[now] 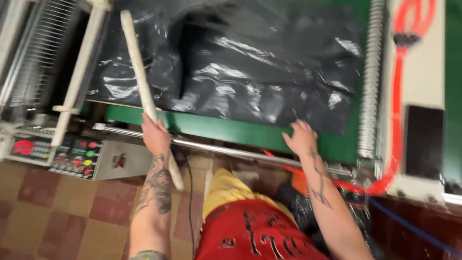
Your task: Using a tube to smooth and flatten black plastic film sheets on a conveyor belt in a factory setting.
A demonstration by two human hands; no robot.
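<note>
Dim, warm indoor light; white glare streaks on the black plastic sheet [250, 62]; motion blur throughout.

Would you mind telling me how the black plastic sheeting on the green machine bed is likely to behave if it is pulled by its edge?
The black plastic sheeting looks thin and heavily wrinkled, so it is probably floppy and light. Its glossy surface suggests it may slide easily over the green bed. The right hand touches only its near edge, so it would likely bunch rather than move flat.

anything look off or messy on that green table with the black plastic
The black plastic sheeting lies crumpled and wrinkled on the green table, not flat. The right hand rests at its near edge. The left hand has its grip around a long white stick. No tear or spill shows.
</note>
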